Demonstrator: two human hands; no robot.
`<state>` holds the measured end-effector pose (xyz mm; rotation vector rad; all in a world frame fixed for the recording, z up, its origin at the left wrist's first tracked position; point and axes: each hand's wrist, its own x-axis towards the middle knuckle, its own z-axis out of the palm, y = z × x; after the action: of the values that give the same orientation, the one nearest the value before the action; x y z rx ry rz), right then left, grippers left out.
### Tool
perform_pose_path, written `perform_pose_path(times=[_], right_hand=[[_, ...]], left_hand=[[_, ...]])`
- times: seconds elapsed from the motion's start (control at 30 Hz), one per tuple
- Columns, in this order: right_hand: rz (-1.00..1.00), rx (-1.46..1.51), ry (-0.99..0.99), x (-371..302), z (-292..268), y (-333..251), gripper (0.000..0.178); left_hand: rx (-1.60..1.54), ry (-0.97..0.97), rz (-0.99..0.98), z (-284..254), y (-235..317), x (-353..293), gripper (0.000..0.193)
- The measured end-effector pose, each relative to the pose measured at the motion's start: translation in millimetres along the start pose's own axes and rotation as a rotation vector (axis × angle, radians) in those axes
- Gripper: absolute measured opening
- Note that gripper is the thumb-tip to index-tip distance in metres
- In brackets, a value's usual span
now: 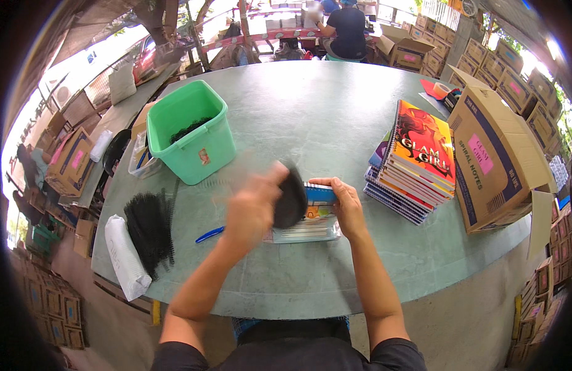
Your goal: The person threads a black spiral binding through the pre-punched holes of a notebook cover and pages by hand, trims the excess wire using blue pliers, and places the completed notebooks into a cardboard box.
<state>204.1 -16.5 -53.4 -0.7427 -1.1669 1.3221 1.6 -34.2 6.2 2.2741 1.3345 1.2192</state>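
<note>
My left hand (252, 207) is smeared by motion over the near middle of the table. Its curled fingers seem to grip a dark, rounded black object (290, 195), whose kind I cannot make out. To its right, my right hand (349, 207) pinches the blue edge of a notebook (321, 193). Below that edge lies a pile of notebooks (304, 231) with colourful covers, partly hidden by the black object. A faint row of coils shows behind my left hand. Close to my left wrist, a blue pen (209, 235) rests on the table.
A green bin (202, 145) holds black coils (191, 128). More black spiral coils (151, 232) lie beside a white wrapped bundle (124, 260) at left. At right, stacked spiral notebooks (416, 164) stand beside an open carton (499, 161). Another person (348, 31) sits beyond the table (273, 117).
</note>
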Motion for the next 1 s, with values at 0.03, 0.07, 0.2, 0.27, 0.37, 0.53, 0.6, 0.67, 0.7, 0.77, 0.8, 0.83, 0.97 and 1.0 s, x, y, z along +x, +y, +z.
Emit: perform_pose_path(times=[0.03, 0.07, 0.2, 0.27, 0.37, 0.53, 0.6, 0.67, 0.7, 0.77, 0.8, 0.83, 0.97, 1.0], right_hand=[[0.011, 0.003, -0.004, -1, -1, 0, 0.047], [0.018, 0.008, -0.012, -1, 0, -1, 0.048], [-0.02, -0.018, 0.002, -3, 3, 1, 0.048], [-0.034, -0.002, 0.022, -2, 1, 2, 0.051], [-0.103, -0.05, 0.024, -3, -1, 5, 0.044], [-0.176, -0.15, -0.008, -3, 1, 9, 0.033], [-0.239, -0.104, 0.025, -5, 15, 2, 0.033], [-0.229, -0.011, 0.08, -4, 14, 4, 0.032], [-0.217, 0.028, 0.104, -4, 13, 5, 0.031], [-0.08, -0.176, 0.136, -6, -5, 9, 0.027], [-0.015, -0.272, 0.137, -5, -7, 8, 0.025], [0.003, -0.272, 0.127, -6, -6, 7, 0.023], [0.008, -0.318, 0.16, -16, -6, 4, 0.014], [-0.003, -0.342, 0.162, -17, -5, 3, 0.013]], left_hand=[[0.088, -0.328, -0.004, 6, -4, -5, 0.037], [0.0, -0.302, 0.081, 9, -5, -5, 0.037], [-0.048, 0.276, 0.076, 5, 11, 14, 0.034], [-0.063, -0.017, 0.093, 12, 11, 10, 0.036], [-0.036, -0.005, 0.155, 16, 12, 14, 0.037], [-0.054, -0.427, 0.002, 45, -3, -50, 0.031], [0.004, -0.479, 0.081, 50, -10, -64, 0.029], [0.12, -0.412, 0.173, 52, -15, -66, 0.028], [0.141, -0.262, 0.236, 49, -4, -56, 0.029], [0.181, 0.052, 0.363, 38, 27, -12, 0.029], [0.267, 0.046, 0.368, 38, 22, 1, 0.029], [0.352, 0.038, 0.372, 41, 14, 12, 0.029], [0.232, -0.314, 0.153, 38, 17, 32, 0.025], [0.181, -0.256, 0.215, 42, 18, 31, 0.023]])
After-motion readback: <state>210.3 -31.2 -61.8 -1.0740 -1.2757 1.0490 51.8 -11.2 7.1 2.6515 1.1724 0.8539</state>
